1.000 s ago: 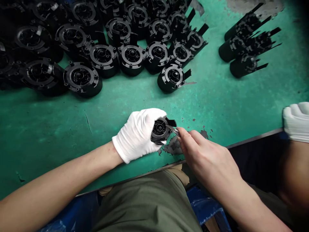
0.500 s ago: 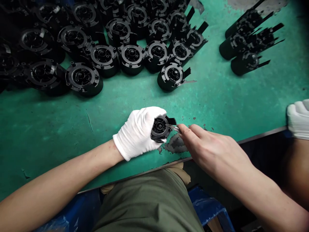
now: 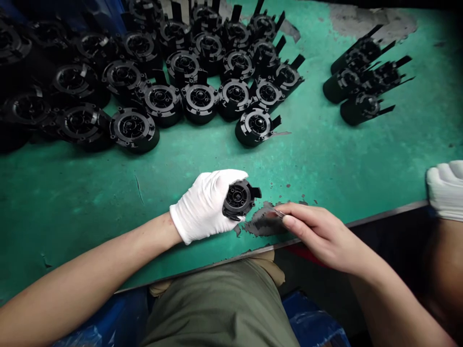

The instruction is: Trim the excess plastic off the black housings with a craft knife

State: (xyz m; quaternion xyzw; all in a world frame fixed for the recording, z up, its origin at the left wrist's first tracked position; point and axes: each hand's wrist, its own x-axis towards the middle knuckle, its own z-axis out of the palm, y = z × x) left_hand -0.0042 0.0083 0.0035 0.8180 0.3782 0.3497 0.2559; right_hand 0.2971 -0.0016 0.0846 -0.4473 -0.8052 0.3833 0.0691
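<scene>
The left hand [image 3: 204, 207], in a white cotton glove, is closed around a black moulded plastic housing [image 3: 238, 200], with the circular end facing upward. The glove conceals the gripped side of the housing. The bare right hand [image 3: 318, 236] pinches a small blade [image 3: 279, 212] between thumb and forefinger. The fingers conceal most of the blade, so its exact type cannot be determined. The blade tip is near the housing but not touching it; in the earlier frame it was at the housing's edge, and the right hand has since drawn back to the lower right. Both hands are above a green-painted workbench [image 3: 325, 159] with a dark worn patch [image 3: 262, 222]. Further along the bench lie groups of similar housings [image 3: 199, 102]. A co-worker's white-gloved hand [image 3: 446, 190] is cut off by the right edge of the view.
</scene>
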